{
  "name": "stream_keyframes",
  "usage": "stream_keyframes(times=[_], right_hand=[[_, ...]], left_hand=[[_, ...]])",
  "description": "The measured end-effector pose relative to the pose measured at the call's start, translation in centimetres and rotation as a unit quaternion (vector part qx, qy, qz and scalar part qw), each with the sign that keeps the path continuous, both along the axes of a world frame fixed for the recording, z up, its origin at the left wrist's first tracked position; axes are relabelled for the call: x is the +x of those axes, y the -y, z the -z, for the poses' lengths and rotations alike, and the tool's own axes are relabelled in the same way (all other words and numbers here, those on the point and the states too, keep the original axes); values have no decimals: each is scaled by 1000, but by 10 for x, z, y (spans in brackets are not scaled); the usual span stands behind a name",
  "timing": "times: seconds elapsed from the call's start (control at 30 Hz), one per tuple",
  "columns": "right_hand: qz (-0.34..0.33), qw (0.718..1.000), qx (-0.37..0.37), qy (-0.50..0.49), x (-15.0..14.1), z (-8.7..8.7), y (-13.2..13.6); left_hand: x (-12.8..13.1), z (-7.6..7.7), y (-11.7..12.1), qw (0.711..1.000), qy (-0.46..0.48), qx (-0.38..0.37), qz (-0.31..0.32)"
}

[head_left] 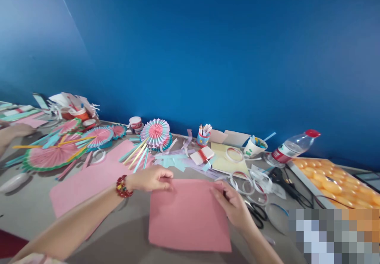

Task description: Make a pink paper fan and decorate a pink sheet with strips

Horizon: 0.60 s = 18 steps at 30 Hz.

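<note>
A sheet of pink paper hangs between my hands above the grey table, its lower edge toward me. My left hand, with a red bead bracelet at the wrist, pinches its upper left corner. At the upper right corner, my right hand grips the sheet between thumb and fingers. Larger pink paper lies flat beyond my left forearm. Black-handled scissors and several tape rolls are close to my right hand.
Folded paper fans and coloured sticks lie to the left, where another person's hand reaches in. A water bottle, a paper cup and a glue gun stand or lie at right. A blue partition rises behind.
</note>
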State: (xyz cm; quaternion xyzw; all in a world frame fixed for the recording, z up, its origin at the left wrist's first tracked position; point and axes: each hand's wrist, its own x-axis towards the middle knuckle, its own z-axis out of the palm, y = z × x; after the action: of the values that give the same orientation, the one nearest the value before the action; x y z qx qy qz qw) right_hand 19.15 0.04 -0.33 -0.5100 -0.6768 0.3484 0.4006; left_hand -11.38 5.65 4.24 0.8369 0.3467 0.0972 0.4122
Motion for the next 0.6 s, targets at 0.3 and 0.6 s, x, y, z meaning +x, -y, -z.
stream_keyframes(times=[0.3,0.6], right_hand=[[-30,999,-34,7,7,32,-3],[51,997,-40,-36,6,49,-5]], left_hand=[[-3,53,18,996,21,-67,-58],[-6,59,36,992,32,-56,-108]])
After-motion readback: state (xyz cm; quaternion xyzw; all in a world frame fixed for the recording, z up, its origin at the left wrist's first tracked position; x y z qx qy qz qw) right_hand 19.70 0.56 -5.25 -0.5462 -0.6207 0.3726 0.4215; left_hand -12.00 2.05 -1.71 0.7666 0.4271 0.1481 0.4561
